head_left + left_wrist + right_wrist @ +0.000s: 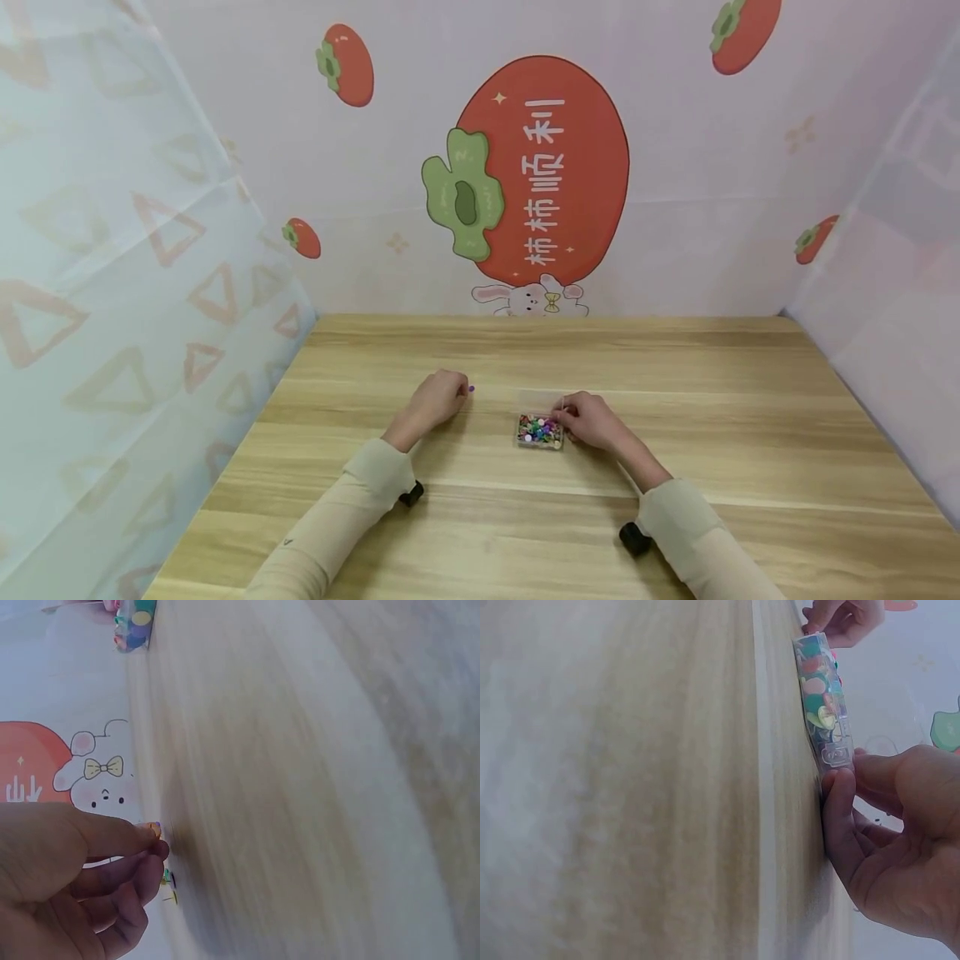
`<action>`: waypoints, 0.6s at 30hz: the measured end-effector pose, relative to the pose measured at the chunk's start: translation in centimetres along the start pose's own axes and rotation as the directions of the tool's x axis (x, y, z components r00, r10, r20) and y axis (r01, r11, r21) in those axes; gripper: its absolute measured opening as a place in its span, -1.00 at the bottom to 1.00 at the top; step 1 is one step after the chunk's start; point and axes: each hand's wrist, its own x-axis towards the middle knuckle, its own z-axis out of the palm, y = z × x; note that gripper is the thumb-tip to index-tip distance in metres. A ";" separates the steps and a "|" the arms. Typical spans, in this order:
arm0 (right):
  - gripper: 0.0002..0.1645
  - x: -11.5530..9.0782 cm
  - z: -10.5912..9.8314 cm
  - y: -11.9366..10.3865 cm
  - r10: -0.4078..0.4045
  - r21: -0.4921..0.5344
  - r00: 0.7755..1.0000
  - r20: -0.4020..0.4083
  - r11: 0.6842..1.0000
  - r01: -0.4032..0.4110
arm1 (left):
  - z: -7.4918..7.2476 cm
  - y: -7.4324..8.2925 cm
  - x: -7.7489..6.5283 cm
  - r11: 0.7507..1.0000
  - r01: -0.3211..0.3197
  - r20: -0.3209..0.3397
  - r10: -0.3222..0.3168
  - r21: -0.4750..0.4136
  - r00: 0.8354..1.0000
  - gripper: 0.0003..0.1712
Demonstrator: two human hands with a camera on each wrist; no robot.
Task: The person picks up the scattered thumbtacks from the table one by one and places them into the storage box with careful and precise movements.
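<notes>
A small clear plastic box (540, 444) filled with multicoloured thumbtacks (542, 430) sits on the table with its transparent lid raised at the back. My right hand (590, 419) holds the box's right end between thumb and fingers, clearest in the right wrist view, where the box's catch (836, 755) shows close to the fingertips. To the left of the box, my left hand (438, 398) is low over the table. It pinches a small orange thumbtack (154, 829) between thumb and index finger. A purple thumbtack (472, 388) shows beside those fingertips, and a yellow thumbtack (174, 898) lies behind them.
The wooden table (495, 533) reaches back to a printed cloth (675, 250) with persimmons and a rabbit. Cloth walls (150, 250) also rise at the left and right sides. A black wrist camera (634, 539) hangs under the right sleeve, another (412, 494) under the left.
</notes>
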 end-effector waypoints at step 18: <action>-0.84 0.2 -0.1 -0.1 -0.014 -0.003 1.000 -0.007 1.000 0.014 | -1.0 5.4 -1.1 0.977 -0.188 0.000 0.189 -0.097 0.982 -0.94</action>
